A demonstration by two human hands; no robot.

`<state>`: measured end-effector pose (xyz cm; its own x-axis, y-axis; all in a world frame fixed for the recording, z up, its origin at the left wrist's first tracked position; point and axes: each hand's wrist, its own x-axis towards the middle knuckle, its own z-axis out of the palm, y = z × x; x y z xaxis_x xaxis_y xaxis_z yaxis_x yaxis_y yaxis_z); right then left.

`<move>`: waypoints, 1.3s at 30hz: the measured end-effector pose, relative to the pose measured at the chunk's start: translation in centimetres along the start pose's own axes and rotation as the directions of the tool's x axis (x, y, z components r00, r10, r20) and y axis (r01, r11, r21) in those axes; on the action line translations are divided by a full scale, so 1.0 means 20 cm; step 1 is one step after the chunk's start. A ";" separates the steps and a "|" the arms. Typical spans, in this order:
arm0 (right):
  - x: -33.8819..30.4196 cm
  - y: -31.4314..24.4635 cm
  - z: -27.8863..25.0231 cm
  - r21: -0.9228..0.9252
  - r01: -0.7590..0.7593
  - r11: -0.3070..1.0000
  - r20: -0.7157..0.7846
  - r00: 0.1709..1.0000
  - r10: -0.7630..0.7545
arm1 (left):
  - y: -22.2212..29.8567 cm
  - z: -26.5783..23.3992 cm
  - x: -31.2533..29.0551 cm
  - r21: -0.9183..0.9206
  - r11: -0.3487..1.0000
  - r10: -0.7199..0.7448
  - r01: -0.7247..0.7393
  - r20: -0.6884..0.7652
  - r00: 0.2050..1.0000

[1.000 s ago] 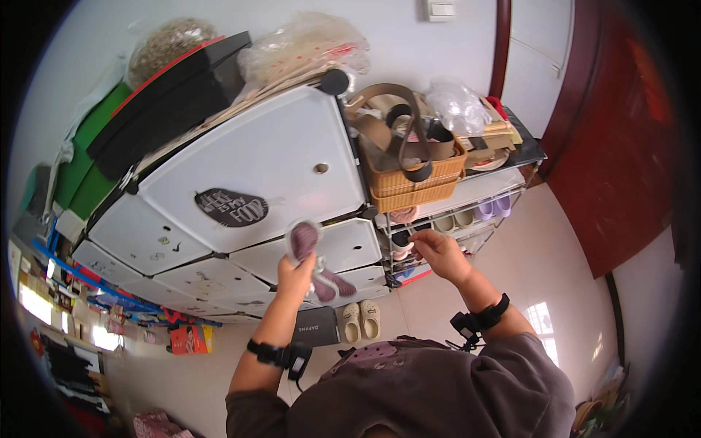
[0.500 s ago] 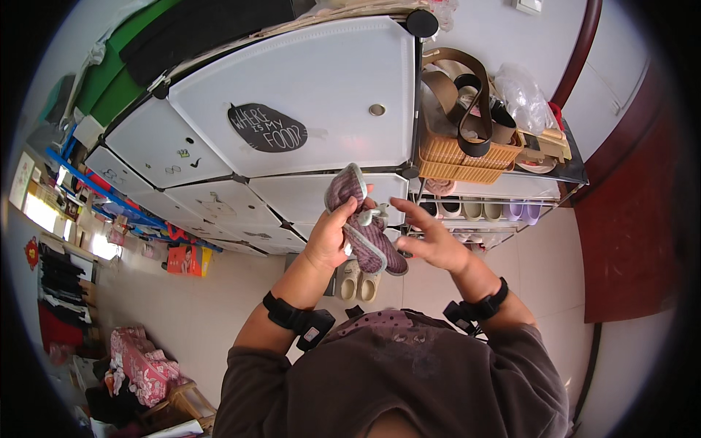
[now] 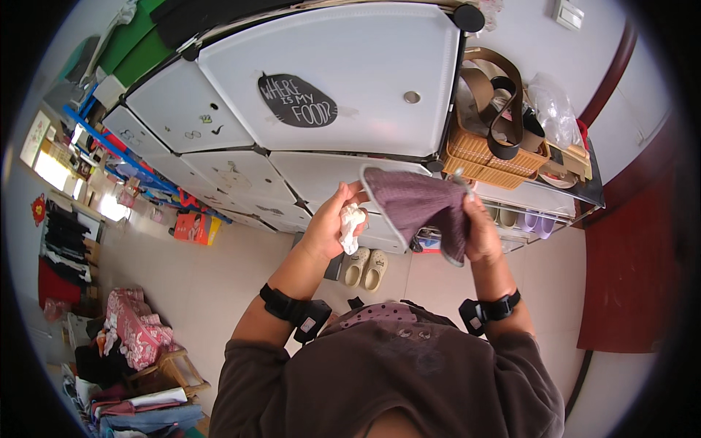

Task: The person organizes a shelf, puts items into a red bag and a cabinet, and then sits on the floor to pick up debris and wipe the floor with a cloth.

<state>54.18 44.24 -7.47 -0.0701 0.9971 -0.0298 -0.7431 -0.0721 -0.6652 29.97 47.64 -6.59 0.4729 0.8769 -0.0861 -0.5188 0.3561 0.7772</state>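
Note:
A purple-grey striped cloth (image 3: pixel 422 197) with a pale bound edge hangs spread out between my hands, in front of the white cabinet. My right hand (image 3: pixel 482 232) is closed on its right side, near a small pale tie at the top corner. A crumpled white tissue-like wad (image 3: pixel 351 228) sits in my left hand (image 3: pixel 326 232), whose fingers curl around it. The fingertips of that hand reach toward the cloth's left edge; whether they grip it, I cannot tell. Part of the cloth is blurred by motion.
White cabinet doors (image 3: pixel 328 80) stand close in front. To their right, a wicker basket (image 3: pixel 496 160) holding a brown belt (image 3: pixel 515 109) rests on a shoe rack (image 3: pixel 577 191). Cream clogs (image 3: pixel 365 270) lie on the floor below my hands. Clothes and a pink patterned bag (image 3: pixel 135 328) are piled at left.
The cloth, bunched in my left hand before, is now opened out, and my right hand has taken hold of its right side. The white wad now shows in my left hand.

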 end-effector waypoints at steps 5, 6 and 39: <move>-0.02 -0.12 -0.08 0.058 0.130 0.990 0.061 0.989 -0.133 | -0.03 -0.03 -0.01 0.037 0.999 0.019 -0.022 0.087 0.996; -0.02 -0.13 -0.07 0.056 0.149 0.987 0.081 0.985 -0.154 | -0.06 -0.01 0.00 0.090 0.996 0.004 -0.002 -0.024 1.000; 0.97 0.34 1.05 -0.101 0.613 -0.783 0.919 0.360 0.163 | 0.09 -0.71 -0.96 0.007 0.985 0.115 -0.170 -0.763 0.636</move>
<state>33.73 62.52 3.14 -0.7576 0.3249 0.5661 0.6067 0.6703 0.4273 9.87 35.90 -12.42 -0.3026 0.8450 -0.4410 -0.5863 0.1997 0.7851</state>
